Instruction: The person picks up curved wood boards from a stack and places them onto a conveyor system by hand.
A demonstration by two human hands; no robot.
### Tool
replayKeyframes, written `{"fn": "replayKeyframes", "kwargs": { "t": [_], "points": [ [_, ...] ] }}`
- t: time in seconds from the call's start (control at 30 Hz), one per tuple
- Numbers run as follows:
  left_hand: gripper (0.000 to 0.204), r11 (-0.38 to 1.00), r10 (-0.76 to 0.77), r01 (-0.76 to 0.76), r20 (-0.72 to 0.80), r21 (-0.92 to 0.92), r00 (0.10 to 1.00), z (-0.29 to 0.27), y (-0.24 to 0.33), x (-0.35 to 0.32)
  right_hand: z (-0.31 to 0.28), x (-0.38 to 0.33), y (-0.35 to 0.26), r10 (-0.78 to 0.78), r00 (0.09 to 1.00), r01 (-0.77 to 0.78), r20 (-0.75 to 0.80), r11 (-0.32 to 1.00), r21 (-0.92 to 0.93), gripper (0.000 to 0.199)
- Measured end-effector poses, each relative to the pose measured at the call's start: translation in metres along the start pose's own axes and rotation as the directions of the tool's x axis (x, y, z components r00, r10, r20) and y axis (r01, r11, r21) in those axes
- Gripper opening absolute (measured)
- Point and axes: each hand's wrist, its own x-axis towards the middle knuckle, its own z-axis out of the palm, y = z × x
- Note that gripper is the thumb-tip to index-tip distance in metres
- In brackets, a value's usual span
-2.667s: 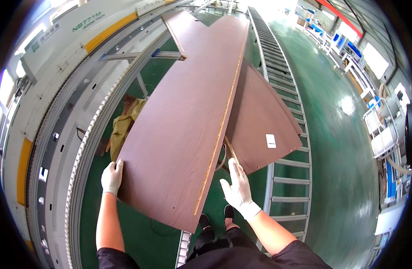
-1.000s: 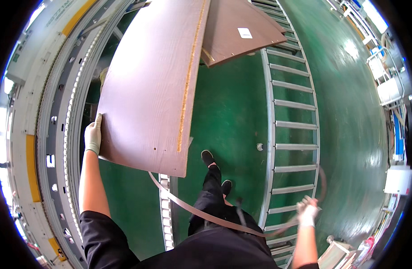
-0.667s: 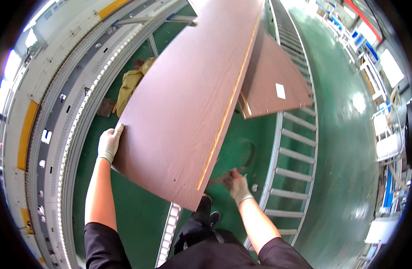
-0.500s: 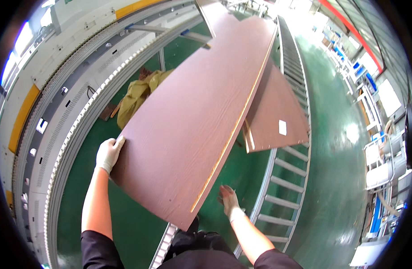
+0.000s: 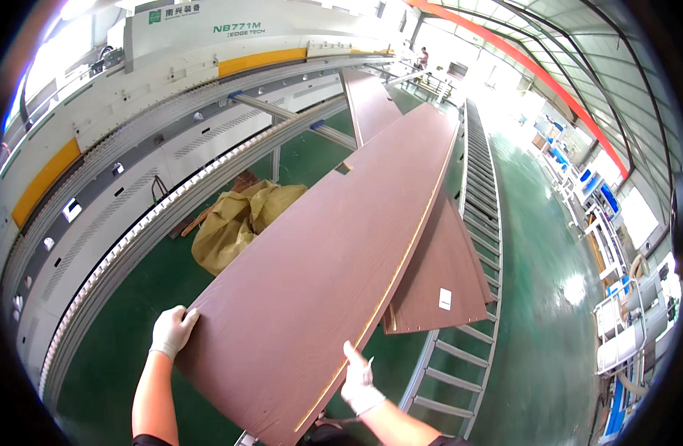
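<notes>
A long brown wood-grain panel [image 5: 311,267] stretches from in front of me toward the far end. A pale groove line runs along its right edge, and a small notch [image 5: 344,168] is cut in its left edge. My left hand [image 5: 173,332], in a white glove, grips the near left edge with the thumb on top. At the right edge, my gloved right hand [image 5: 358,380] holds the panel, thumb over the top face; its other fingers are partly hidden. Beneath the long panel, a second brown panel [image 5: 419,301] with a white label [image 5: 445,299] lies on the roller conveyor [image 5: 460,355].
A long white machine [image 5: 170,63] with a rail and yellow strips runs along the left. An olive sack [image 5: 226,234] lies on the green floor beside the panel. Another brown panel [image 5: 369,104] is farther off. Equipment [image 5: 635,327] lines the far right.
My right hand has gone from free below the panel to gripping its right edge. The view has tilted up, so the panel sits lower in it. The left hand keeps its hold.
</notes>
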Motion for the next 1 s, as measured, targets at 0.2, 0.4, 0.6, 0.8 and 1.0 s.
{"fn": "replayKeyframes", "kwargs": {
  "t": [0.2, 0.4, 0.6, 0.8, 1.0],
  "points": [
    [0.045, 0.995, -0.101, 0.101, -0.009, -0.007, 0.995, -0.026, -0.075, -0.077, -0.005, -0.092, 0.041, 0.097, 0.986, -0.015, 0.139, 0.866, -0.5, 0.078],
    [0.05, 0.955, -0.261, 0.269, -0.077, 0.124, 0.962, -0.045, -0.169, -0.195, -0.072, -0.129, 0.075, 0.664, 0.56, -0.419, 0.495, 0.742, -0.523, 0.05],
    [0.067, 0.833, -0.437, 0.463, -0.154, 0.302, 0.886, -0.07, -0.275, -0.342, -0.056, -0.069, 0.011, 0.245, 0.934, -0.265, 0.259, 0.963, 0.043, 0.052],
    [0.064, 0.792, -0.556, 0.557, -0.08, 0.249, 0.827, -0.094, -0.326, -0.449, -0.067, -0.074, 0.048, 0.174, 0.974, -0.173, 0.143, 0.985, -0.014, 0.07],
    [0.057, 0.904, -0.421, 0.428, 0.127, -0.028, 0.898, -0.11, -0.223, -0.387, -0.079, -0.176, 0.106, 0.255, 0.932, -0.264, 0.256, 0.965, -0.001, 0.062]
  ]
}}
